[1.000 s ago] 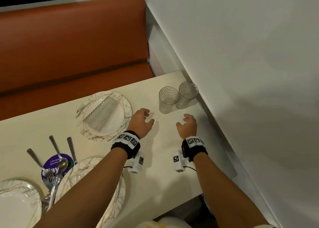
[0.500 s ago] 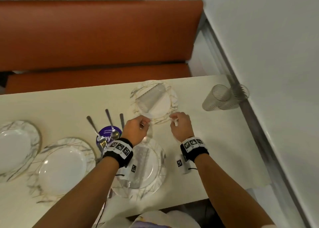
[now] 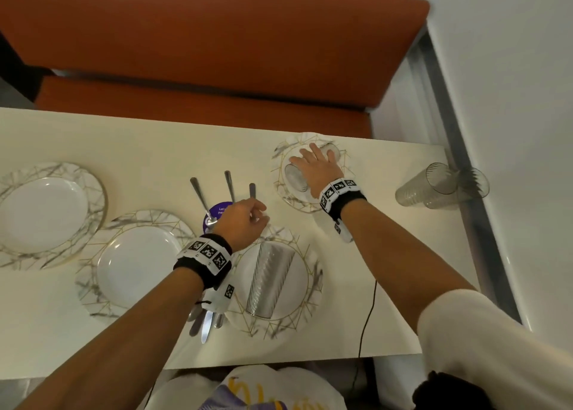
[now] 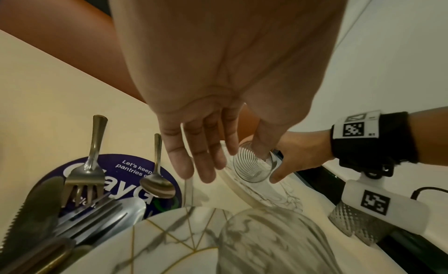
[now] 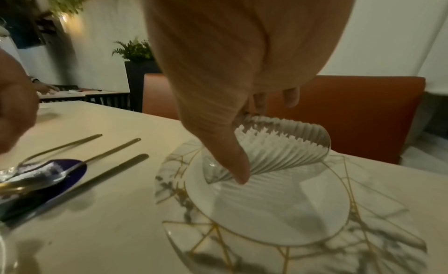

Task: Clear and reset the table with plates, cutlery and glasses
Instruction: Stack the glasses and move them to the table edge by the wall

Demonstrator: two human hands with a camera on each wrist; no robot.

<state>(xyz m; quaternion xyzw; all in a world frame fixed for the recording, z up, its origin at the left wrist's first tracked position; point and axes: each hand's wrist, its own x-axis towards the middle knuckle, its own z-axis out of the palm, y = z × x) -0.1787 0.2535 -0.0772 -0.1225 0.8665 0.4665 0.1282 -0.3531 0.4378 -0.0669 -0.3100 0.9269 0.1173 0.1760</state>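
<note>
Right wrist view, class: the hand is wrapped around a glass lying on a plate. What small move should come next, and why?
Probably lift it clear. The right hand already grips the ribbed glass, which lies on its side on the plate, thumb and fingers around it. Two more glasses wait near the wall, a likely place to set it.

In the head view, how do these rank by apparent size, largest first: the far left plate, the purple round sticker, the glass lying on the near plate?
1. Far left plate, clearly largest.
2. Glass lying on the near plate.
3. Purple round sticker, smallest; the left hand partly hides it, so its full size is unsure.
</note>
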